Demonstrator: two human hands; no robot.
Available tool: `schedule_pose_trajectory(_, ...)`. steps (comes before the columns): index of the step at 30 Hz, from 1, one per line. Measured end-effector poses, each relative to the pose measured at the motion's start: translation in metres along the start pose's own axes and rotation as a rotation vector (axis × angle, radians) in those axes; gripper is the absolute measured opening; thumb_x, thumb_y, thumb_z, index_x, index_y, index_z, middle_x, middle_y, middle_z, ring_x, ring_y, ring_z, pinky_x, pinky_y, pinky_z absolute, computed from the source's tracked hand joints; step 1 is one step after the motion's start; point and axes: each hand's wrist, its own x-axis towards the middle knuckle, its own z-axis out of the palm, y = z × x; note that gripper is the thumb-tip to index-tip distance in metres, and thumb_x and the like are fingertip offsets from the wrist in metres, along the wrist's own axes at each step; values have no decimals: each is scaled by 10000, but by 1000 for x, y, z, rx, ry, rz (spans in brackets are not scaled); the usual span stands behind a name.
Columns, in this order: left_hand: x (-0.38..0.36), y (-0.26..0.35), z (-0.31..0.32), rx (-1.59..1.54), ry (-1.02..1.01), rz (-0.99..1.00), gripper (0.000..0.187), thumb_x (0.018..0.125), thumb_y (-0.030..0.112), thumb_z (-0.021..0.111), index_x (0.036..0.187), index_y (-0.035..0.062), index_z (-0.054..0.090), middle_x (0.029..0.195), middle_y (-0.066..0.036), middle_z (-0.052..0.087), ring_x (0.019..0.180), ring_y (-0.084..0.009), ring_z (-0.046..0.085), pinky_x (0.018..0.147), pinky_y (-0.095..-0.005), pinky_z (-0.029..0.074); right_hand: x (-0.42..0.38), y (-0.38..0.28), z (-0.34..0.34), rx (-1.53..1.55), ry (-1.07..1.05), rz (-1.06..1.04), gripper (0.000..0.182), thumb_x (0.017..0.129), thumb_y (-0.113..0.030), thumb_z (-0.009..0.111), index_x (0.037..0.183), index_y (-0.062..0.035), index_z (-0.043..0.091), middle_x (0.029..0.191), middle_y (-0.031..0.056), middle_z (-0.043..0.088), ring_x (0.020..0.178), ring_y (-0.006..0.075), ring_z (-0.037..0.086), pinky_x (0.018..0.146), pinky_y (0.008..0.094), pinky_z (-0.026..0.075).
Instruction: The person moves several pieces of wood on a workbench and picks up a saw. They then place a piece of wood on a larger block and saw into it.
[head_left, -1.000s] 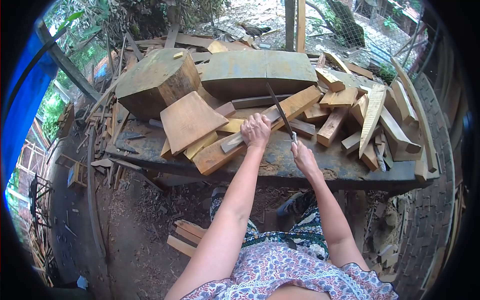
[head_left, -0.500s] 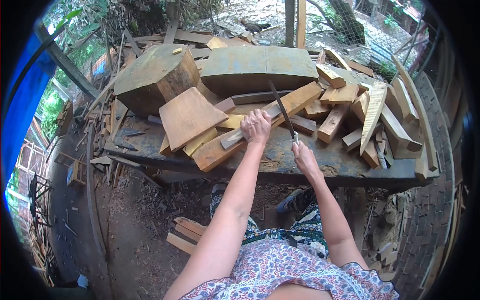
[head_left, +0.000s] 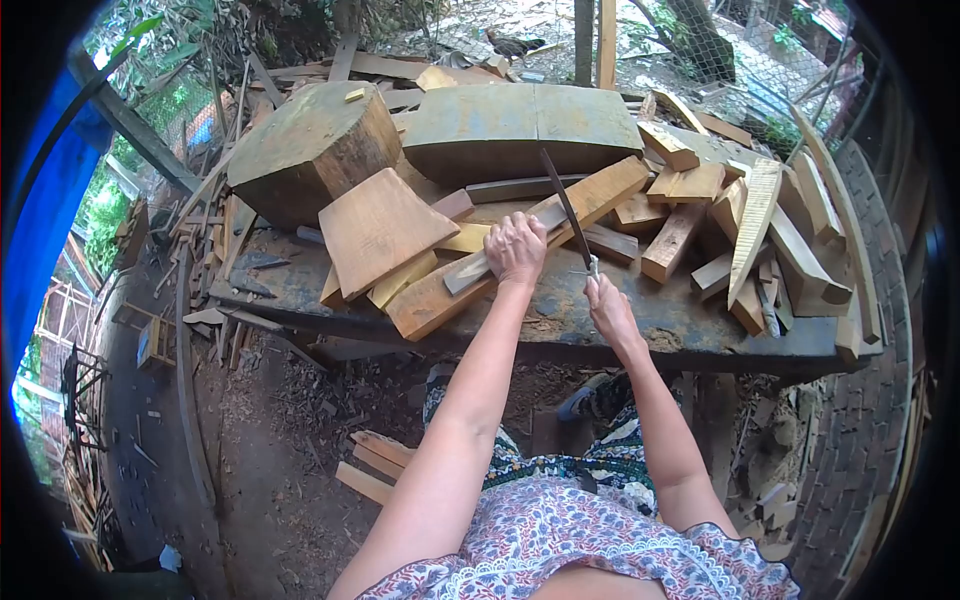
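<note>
My left hand (head_left: pixel 515 248) is closed over a narrow greyish wooden strip (head_left: pixel 467 273), pressing it down along a thick wooden beam (head_left: pixel 418 308). My right hand (head_left: pixel 611 310) grips the handle of a long, thin dark-bladed handsaw (head_left: pixel 566 205). The blade points away from me and crosses the beam near the strip's far end, just right of my left hand. At this size its teeth cannot be made out. Left of the beam, a flared flat board (head_left: pixel 385 235) rests on smaller pieces of wood.
The worn bench (head_left: pixel 640 335) carries a big wooden block (head_left: pixel 300 150) and a long split-topped block (head_left: pixel 520 125) behind. Several offcuts (head_left: pixel 690 230) are heaped at the right. Planks (head_left: pixel 375 470) lie on the ground below. A chicken (head_left: pixel 513 45) stands beyond the bench.
The saw and my right hand have shifted slightly away from me. My left hand stays on the strip. The whole view has moved a little.
</note>
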Motion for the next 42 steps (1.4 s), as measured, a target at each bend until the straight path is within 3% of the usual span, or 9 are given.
schedule_pose_trajectory(22, 1, 0, 3, -18, 72, 22, 248, 847, 252, 492, 713, 73, 597, 737, -123, 638, 717, -293, 628, 676, -413, 477, -1, 1, 22, 152, 21, 37, 357, 990, -352, 364, 984, -25, 506, 856, 269, 600, 866, 477, 558, 721, 518, 414)
schedule_pose_trajectory(42, -1, -2, -4, -15, -66, 27, 302, 882, 308, 455, 846, 62, 627, 840, -130, 654, 804, -296, 633, 741, -426, 471, -2, 2, 6, 91, 14, -25, 366, 986, -350, 348, 993, -16, 500, 846, 274, 599, 872, 485, 550, 738, 538, 405)
